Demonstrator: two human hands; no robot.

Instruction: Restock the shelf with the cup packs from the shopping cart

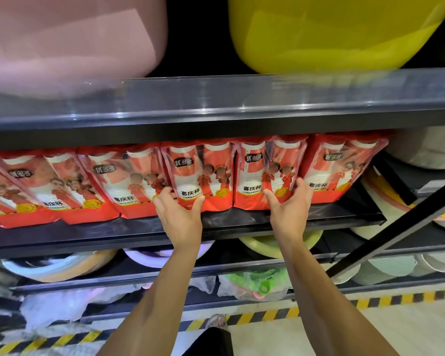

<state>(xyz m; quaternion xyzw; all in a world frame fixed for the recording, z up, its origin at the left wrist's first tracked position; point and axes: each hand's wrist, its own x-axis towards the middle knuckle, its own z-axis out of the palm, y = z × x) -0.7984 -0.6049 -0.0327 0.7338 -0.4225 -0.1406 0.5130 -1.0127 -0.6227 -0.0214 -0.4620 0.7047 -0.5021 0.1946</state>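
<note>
Plastic-wrapped, probably light, slick and crushable: my left hand (180, 213) pinched the middle cup pack (199, 170) low, my right hand (289, 205) clasped the next cup pack's (263, 168) base.

The shelf (242, 220) is filled side to side by red cup packs (198, 176); only a narrow front strip is left bare. Headroom is capped by the upper shelf (216, 104).

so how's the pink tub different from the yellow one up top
The pink tub is on the left, the yellow tub on the right. The pink tub's bottom overlaps the shelf edge; the yellow tub's stops at it. Both are smooth, rounded tubs sitting above the cup packs.
</note>
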